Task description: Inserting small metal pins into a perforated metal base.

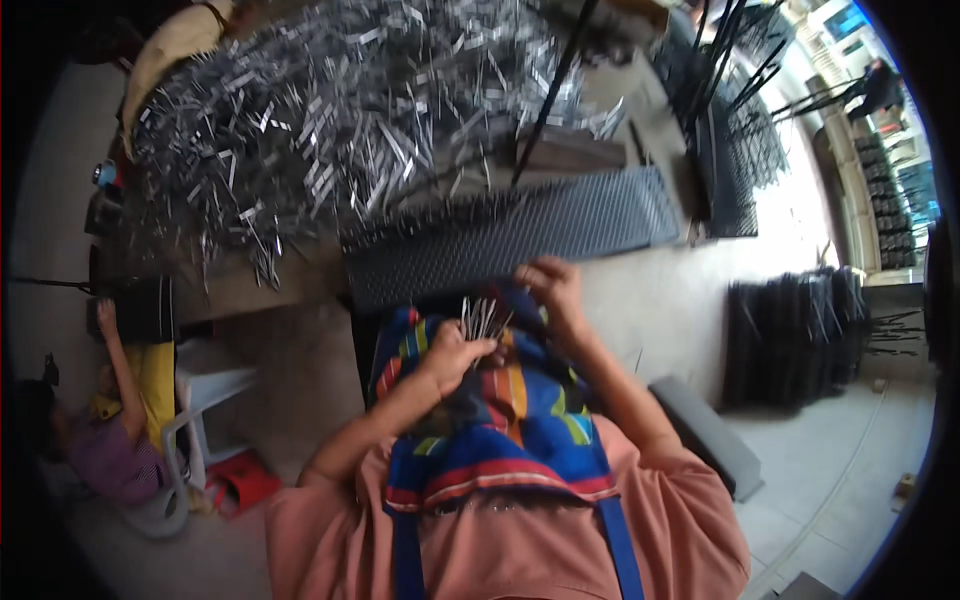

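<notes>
My left hand (pixel 452 358) is closed around a small bundle of thin, shiny metal strips (pixel 482 316), held upright over my lap. To the right and a little farther off, my right hand (pixel 555 292) is raised at the near edge of a long grey board (pixel 600 212) covered in rows of small holes or bumps. Its fingers are bent together, and whatever they may pinch is too small to make out. Dark pieces (pixel 440 218) stand in a row along the board's far left part. A colourful striped apron (pixel 500 420) lies under both hands.
A large heap of loose metal strips (pixel 330 120) covers the table beyond the board. At right stand a dark rack with rods (pixel 735 165) and a stack of black pieces (pixel 795 335). Another person (pixel 125 440) sits at left beside a white chair (pixel 215 390).
</notes>
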The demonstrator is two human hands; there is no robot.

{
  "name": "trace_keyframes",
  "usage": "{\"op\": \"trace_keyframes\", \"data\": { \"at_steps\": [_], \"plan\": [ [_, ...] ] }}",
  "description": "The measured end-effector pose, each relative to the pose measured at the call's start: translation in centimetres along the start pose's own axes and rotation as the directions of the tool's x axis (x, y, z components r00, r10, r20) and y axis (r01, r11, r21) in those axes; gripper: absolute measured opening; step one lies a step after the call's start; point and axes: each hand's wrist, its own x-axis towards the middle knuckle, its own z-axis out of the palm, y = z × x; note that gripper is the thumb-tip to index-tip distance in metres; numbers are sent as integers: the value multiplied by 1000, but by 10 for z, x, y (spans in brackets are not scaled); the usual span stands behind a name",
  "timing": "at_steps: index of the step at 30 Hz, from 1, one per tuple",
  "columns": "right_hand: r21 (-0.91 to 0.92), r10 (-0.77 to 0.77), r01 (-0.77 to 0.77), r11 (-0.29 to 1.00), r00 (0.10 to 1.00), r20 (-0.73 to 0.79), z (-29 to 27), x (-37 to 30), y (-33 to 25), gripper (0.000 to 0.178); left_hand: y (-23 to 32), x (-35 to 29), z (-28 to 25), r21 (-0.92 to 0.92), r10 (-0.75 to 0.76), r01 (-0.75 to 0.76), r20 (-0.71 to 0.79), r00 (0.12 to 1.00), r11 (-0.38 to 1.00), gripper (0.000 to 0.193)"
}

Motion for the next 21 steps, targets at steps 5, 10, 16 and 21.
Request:
{"op": "trace_keyframes", "data": {
  "at_steps": [5,10,16,21],
  "plan": [
    [-204,-69,31,978,981,-182,-29,44,15,11,2,23,-5,-62,23,-24,-16,1000,998,15],
    [-213,-84,35,977,971,-226,-20,76,8,17,15,33,7,-140,-51,32,-136,989,990,12],
    [-500,-163,29,866,960,-227,3,101,20,25,14,45,15,-200,-23,-11,-165,986,980,12],
    [-544,-218,8,839,921,-323,18,106,24,25,18,48,14,-212,-54,22,-145,988,977,15]
  ]
}}
